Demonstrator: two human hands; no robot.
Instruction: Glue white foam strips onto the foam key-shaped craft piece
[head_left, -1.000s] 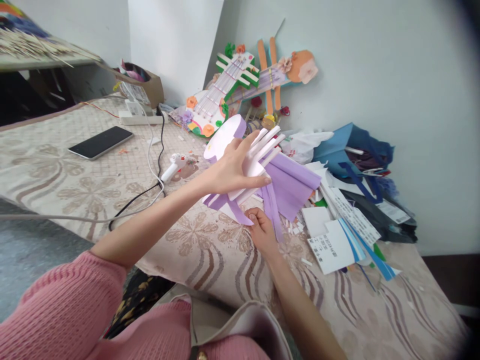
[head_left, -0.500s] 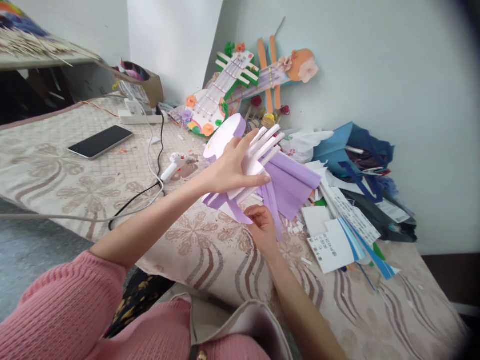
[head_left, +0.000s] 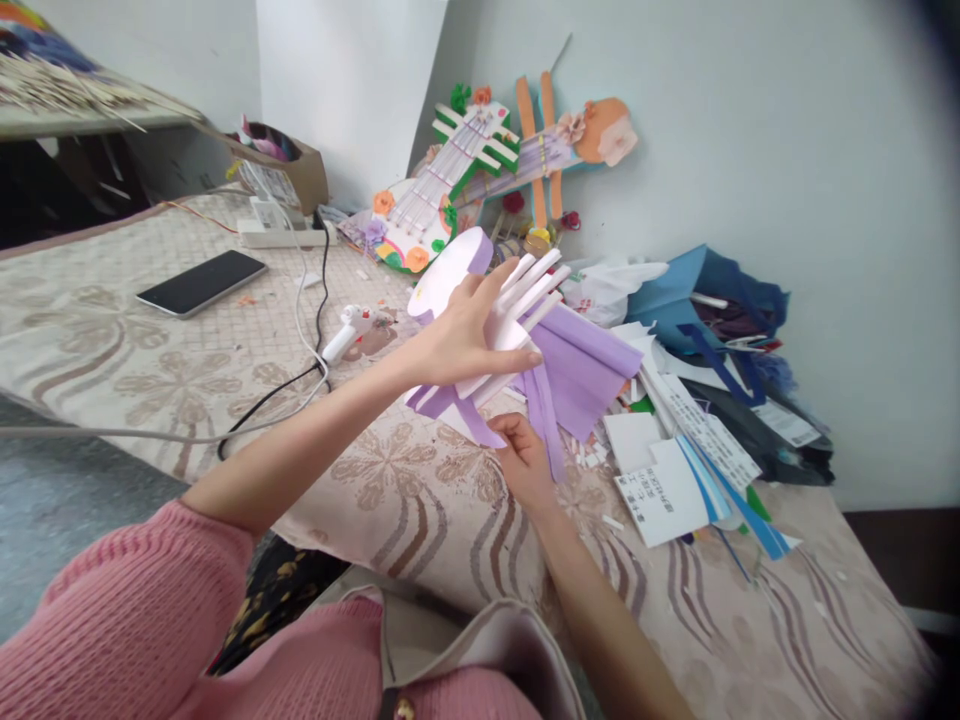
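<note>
My left hand (head_left: 472, 335) spans a white craft instrument (head_left: 442, 280), thumb on the near side and fingers on the far side, and holds it tilted above the table. The instrument has a rounded body edged in purple and several white pegs at its right end. Part of its neck is hidden under my hand. Between the thumb and fingers of my right hand (head_left: 525, 460) is the end of a purple paper strip (head_left: 480, 425) that hangs from the instrument's near edge. Behind lies a larger sheet of purple crepe paper (head_left: 585, 365).
A white glue gun (head_left: 349, 330) with its cable lies left of the instrument, near a black phone (head_left: 202, 283) and a power strip (head_left: 281, 235). Two decorated craft instruments (head_left: 450, 180) lean at the wall. Card scraps (head_left: 660, 490) and a blue bag (head_left: 675, 290) lie right.
My right hand has shifted very slightly with the strip still pinched. My left hand and the instrument look unmoved.
</note>
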